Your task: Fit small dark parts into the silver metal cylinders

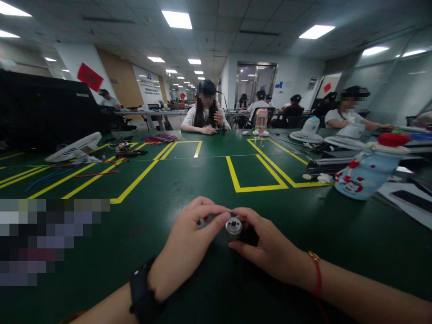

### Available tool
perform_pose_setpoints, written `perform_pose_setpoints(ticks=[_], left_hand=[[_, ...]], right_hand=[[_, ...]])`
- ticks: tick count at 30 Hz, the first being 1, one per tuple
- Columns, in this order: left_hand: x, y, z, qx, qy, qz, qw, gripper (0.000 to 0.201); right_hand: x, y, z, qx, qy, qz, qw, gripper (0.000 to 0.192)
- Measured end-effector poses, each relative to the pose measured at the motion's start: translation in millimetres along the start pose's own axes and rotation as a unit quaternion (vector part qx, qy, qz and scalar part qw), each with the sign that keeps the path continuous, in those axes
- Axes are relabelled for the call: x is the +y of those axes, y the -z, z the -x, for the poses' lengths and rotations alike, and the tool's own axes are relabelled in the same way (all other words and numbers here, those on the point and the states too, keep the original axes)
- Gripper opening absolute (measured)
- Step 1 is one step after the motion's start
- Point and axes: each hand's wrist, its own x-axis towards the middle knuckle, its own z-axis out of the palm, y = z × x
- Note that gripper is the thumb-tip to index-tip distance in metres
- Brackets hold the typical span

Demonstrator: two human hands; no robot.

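Note:
A small cylindrical metal motor point(233, 229) stands upright between my hands, its round silver end with a few dark holes facing up. My right hand point(270, 240) is closed around its right side, thumb low at the front and fingers behind. My left hand point(194, 231) meets it from the left, thumb on the upper rim and index finger reaching behind it. The other left fingers are partly hidden. A black watch point(143, 288) is on my left wrist, and a red cord bracelet point(317, 274) on my right.
Yellow tape point(259, 188) marks the green table point(175, 180). A blue bottle point(366, 173) and fan parts point(344, 137) stand to the right. Loose wires point(84, 173) and a white fan grille point(74, 147) lie left. Opposite sits a person point(204, 114).

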Motion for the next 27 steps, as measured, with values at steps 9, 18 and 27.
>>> perform_pose_setpoints(ticks=[9, 18, 27], left_hand=[[-34.6, -4.2, 9.6, -0.103, -0.009, -0.167, 0.98, 0.014], [-46.3, 21.9, 0.5, -0.037, 0.052, -0.093, 0.994, 0.036], [-54.4, 22.0, -1.5, -0.034, 0.057, -0.123, 0.99, 0.032]], right_hand=[[1.9, -1.2, 3.5, 0.02, 0.014, 0.047, 0.999, 0.047], [33.5, 67.6, -1.8, 0.144, -0.077, 0.279, 0.946, 0.039], [91.8, 170.8, 6.2, 0.157, -0.25, 0.435, 0.851, 0.055]])
